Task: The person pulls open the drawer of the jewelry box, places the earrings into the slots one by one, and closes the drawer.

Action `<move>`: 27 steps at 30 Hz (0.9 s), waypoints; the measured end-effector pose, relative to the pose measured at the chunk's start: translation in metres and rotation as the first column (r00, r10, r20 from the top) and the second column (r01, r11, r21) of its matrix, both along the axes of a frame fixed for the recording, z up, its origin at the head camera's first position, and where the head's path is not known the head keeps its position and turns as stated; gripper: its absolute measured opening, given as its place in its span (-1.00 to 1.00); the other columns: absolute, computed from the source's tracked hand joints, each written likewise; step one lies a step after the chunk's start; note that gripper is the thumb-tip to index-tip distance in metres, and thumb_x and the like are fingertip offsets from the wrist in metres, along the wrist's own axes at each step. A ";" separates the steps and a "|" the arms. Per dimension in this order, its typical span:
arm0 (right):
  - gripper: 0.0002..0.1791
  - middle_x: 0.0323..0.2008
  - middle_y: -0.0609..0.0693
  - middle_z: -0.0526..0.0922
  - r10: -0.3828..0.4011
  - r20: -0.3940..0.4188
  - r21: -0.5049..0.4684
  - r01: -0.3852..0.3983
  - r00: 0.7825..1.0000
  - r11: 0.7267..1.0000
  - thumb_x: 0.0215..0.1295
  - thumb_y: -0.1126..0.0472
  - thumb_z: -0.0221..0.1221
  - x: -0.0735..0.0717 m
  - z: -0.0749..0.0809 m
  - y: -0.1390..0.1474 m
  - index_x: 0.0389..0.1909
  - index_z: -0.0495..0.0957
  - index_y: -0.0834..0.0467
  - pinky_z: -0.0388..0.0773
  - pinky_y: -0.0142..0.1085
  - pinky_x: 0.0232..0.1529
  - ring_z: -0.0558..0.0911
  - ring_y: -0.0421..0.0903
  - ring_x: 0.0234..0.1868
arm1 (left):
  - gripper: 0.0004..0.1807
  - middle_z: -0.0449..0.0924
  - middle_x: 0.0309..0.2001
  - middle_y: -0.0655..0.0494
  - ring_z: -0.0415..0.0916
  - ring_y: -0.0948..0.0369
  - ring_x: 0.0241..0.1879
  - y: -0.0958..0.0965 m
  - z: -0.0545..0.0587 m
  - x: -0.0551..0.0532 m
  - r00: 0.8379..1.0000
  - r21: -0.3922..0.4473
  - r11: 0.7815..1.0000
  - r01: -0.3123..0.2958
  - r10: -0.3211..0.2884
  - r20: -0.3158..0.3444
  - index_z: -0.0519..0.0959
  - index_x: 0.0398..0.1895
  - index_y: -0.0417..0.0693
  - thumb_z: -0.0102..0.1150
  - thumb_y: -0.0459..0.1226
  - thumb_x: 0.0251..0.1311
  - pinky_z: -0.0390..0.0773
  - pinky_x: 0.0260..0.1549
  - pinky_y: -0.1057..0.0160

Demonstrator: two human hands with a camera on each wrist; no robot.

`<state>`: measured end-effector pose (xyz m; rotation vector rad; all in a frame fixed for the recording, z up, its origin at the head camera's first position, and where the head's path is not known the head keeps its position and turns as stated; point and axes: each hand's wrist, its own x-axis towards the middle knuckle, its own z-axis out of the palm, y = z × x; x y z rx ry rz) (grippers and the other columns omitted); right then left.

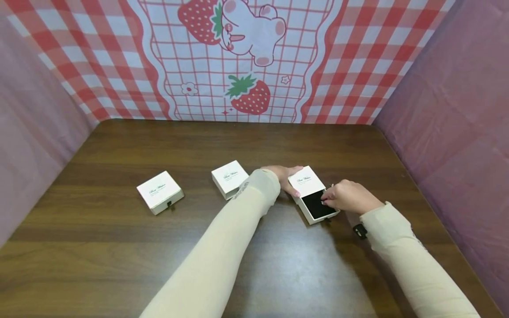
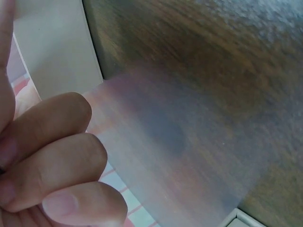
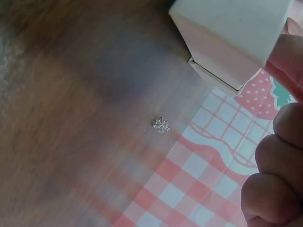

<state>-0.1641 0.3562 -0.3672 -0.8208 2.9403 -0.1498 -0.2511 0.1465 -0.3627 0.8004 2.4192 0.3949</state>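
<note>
My left hand (image 1: 281, 174) grips the covered end of a white drawer box (image 1: 306, 182) at its left side, thumb in front and a finger behind. The box's drawer is pulled partway out, showing a black lining (image 1: 318, 205). Over that lining, my right hand (image 1: 347, 195) has its fingertips pinched together, with a tiny silvery piece (image 1: 323, 202) at their tips; I cannot tell its kind. In the right wrist view, a glittering silvery cluster (image 3: 161, 125) shows against the wooden tabletop, apart from the curled fingers (image 3: 272, 153). Curled left fingers (image 2: 57, 156) fill the left wrist view's corner.
Two more white boxes with printed lids stand closed on the brown wooden table (image 1: 119, 265): one left (image 1: 159, 190), another (image 1: 229, 176) just beside my left forearm. A strawberry-patterned checked cloth (image 1: 246, 66) hangs behind; pink cloths (image 1: 445, 132) line the sides.
</note>
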 end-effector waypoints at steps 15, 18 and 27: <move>-0.97 -0.54 -0.17 0.66 0.021 -0.035 0.003 -0.021 0.999 1.000 0.06 0.25 0.34 -0.003 -0.005 0.002 -0.46 0.72 0.12 0.50 -0.22 -0.53 0.53 -0.27 -0.55 | 0.03 0.19 0.42 0.10 0.21 0.21 0.32 -0.003 0.000 0.000 1.000 0.017 1.000 0.006 -0.006 0.001 -0.08 0.52 0.39 0.31 0.13 0.06 0.26 0.19 0.24; -0.97 -0.53 -0.16 0.66 0.019 -0.031 0.010 -0.019 0.999 1.000 0.06 0.24 0.34 -0.003 -0.005 0.003 -0.46 0.72 0.11 0.51 -0.21 -0.53 0.54 -0.25 -0.54 | 0.03 0.18 0.43 0.10 0.21 0.21 0.31 -0.003 0.001 0.001 1.000 0.027 1.000 0.000 -0.001 0.009 -0.08 0.52 0.40 0.31 0.13 0.05 0.27 0.18 0.22; -0.91 -0.46 -0.08 0.70 -0.056 0.087 -0.218 0.074 0.995 0.973 0.10 0.29 0.32 -0.008 -0.007 0.012 -0.36 0.73 0.21 0.46 -0.35 -0.50 0.48 -0.31 -0.53 | 0.03 0.19 0.42 0.10 0.22 0.20 0.30 -0.001 -0.001 0.000 1.000 0.001 1.000 0.002 -0.002 -0.007 -0.09 0.52 0.41 0.30 0.15 0.05 0.28 0.17 0.21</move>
